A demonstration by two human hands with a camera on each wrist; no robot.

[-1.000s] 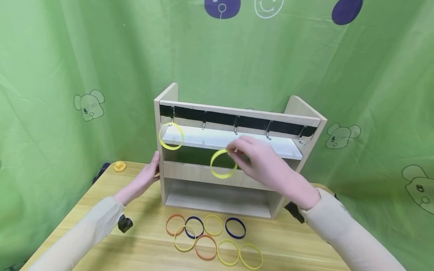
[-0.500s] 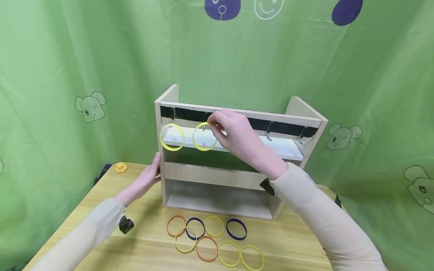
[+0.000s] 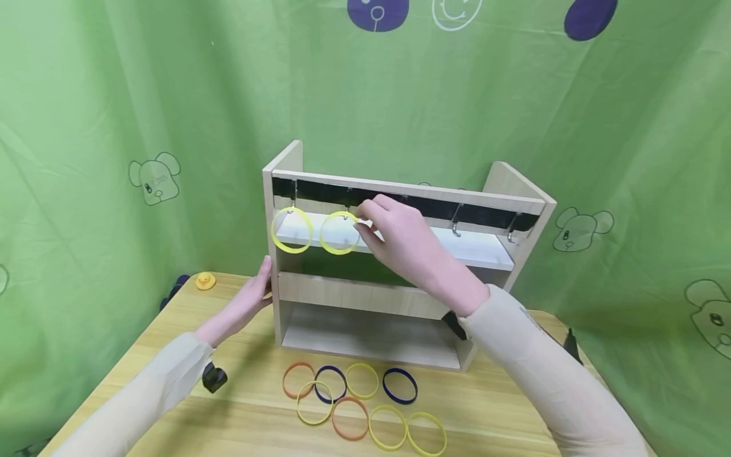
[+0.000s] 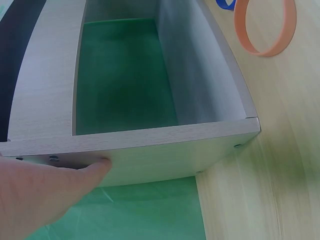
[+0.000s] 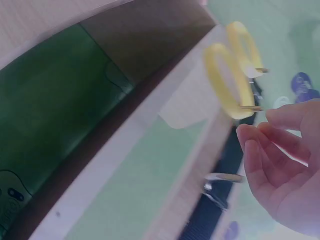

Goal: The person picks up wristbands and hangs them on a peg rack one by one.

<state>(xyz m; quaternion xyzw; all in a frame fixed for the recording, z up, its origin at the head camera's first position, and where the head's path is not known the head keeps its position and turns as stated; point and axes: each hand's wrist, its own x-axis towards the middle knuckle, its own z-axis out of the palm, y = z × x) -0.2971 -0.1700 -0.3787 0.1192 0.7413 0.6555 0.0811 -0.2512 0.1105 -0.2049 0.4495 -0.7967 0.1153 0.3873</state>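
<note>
My left hand (image 3: 251,297) rests against the left side panel of a small wooden shelf (image 3: 342,291), thumb extended along the panel in the left wrist view. One yellow wristband (image 3: 292,231) hangs on the leftmost metal hook. A second yellow wristband (image 3: 339,233) hangs on the hook beside it. Just right of that second band is my right hand (image 3: 408,244), its fingers loosely curled and holding nothing. In the right wrist view a small gap separates the fingertips (image 5: 245,131) from the hung band. The middle hook (image 5: 222,177) is bare there and hidden behind the hand in the head view.
Orange, dark blue and yellow wristbands, such as this orange wristband (image 3: 350,419), lie on the wooden table (image 3: 251,419) before the shelf. Two bare hooks, one a metal hook (image 3: 455,222), are at the right. A yellow toy duck (image 3: 205,280) sits back left. Green curtain (image 3: 400,114) hangs behind.
My right hand carried the second yellow wristband up and left onto the second hook, then let it go and drew slightly right. The left hand has stayed on the shelf's side.
</note>
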